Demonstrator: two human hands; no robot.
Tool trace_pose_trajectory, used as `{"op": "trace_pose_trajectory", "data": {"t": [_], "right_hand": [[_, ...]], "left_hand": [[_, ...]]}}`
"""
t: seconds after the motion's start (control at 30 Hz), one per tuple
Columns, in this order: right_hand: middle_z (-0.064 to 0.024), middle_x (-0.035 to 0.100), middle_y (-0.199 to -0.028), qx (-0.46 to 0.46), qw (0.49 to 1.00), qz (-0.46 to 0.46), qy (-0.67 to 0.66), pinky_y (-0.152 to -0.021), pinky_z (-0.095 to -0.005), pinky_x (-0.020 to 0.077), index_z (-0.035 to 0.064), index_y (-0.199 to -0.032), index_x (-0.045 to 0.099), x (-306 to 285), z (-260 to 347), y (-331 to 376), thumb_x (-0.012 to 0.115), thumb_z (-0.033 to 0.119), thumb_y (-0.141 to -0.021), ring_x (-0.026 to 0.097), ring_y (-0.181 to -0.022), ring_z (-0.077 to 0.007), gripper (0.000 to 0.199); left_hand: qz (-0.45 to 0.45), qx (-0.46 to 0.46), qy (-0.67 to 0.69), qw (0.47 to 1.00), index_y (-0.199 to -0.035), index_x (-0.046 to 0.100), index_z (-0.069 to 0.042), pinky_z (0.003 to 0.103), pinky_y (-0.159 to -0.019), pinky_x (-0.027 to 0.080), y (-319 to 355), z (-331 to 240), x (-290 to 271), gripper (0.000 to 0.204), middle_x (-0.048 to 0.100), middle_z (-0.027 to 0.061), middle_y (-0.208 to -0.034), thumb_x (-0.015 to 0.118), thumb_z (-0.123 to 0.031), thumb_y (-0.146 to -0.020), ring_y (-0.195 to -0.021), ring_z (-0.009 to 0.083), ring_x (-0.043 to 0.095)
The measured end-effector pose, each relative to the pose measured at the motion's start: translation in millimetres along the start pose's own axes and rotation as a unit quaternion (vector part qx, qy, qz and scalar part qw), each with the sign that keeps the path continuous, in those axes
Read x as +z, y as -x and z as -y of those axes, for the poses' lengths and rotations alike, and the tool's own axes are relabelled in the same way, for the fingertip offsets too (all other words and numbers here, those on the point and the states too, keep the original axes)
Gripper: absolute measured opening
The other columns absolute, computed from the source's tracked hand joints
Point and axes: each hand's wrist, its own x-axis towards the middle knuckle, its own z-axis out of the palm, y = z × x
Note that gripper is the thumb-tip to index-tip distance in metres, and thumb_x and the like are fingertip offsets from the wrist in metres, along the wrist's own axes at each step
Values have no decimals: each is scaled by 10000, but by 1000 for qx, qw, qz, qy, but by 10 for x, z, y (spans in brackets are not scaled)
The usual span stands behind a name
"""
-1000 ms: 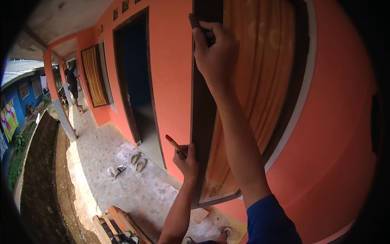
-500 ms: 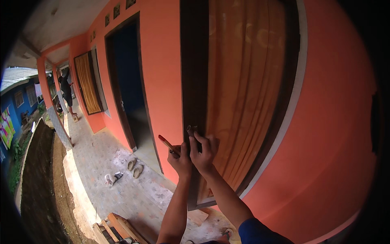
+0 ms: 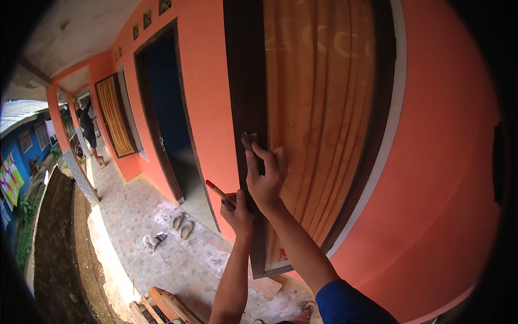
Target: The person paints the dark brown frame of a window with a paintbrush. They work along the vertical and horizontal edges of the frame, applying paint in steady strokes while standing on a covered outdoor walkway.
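Note:
My right hand (image 3: 268,178) is raised against the dark window frame (image 3: 245,70), its fingers closed on a curled dark-brown piece of sandpaper (image 3: 249,140). The sandpaper lies along the upright of the frame, next to the glass pane (image 3: 318,102) with an orange curtain behind it. Lower down and slightly to the left, my left hand (image 3: 240,216) is closed around a slim wooden stick (image 3: 218,190) with a red end that points up and left. Its other end is hidden in my fist, and a small dark part shows under it.
A dark doorway (image 3: 170,108) opens farther along the orange wall (image 3: 208,97). Shoes (image 3: 182,227) and a crumpled white item (image 3: 154,240) lie on the tiled porch. Wooden pieces (image 3: 167,305) are near my feet. Another person (image 3: 87,121) stands at the far end.
My right hand has slid up the window frame with the sandpaper, away from my left hand. The left hand stays low with the stick. The view has shifted slightly.

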Motion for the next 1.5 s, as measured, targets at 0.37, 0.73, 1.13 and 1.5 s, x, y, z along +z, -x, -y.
{"op": "trace_pose_trajectory", "data": {"t": [0.37,0.73,1.13,1.5], "right_hand": [[-46,588,-796,-112,992,-9,57,-701,-390,391,119,-951,715,350,-23,-1384,739,164,-847,587,-736,-230,116],[-66,534,-794,-165,986,-2,12,-687,-397,428,52,-950,673,595,-13,-1662,711,113,-851,564,-729,-252,122],[-43,506,-742,-18,994,92,52,-595,-355,375,91,-974,703,-332,-368,1019,777,38,-776,516,-642,-224,219],[-126,590,-852,186,973,139,13,-688,-399,490,77,-1011,677,-849,-39,2119,734,39,-833,619,-780,-325,191]], "left_hand": [[1,22,-11,1000,-775,513,-36,241,-490,305,-57,-15,2,298,449,-31,-646,687,-209,-945,-559,53,395],[1,4,15,1000,-745,502,-47,251,-471,276,-111,-120,46,312,423,-41,-622,688,-197,-945,-533,54,367],[37,10,14,999,-757,434,-82,261,-570,300,-255,100,102,363,371,-49,-691,604,-284,-1006,-638,59,330],[36,2,-21,999,-753,458,-82,265,-585,310,-67,-36,-42,362,392,-45,-699,625,-297,-992,-638,69,354]]}}
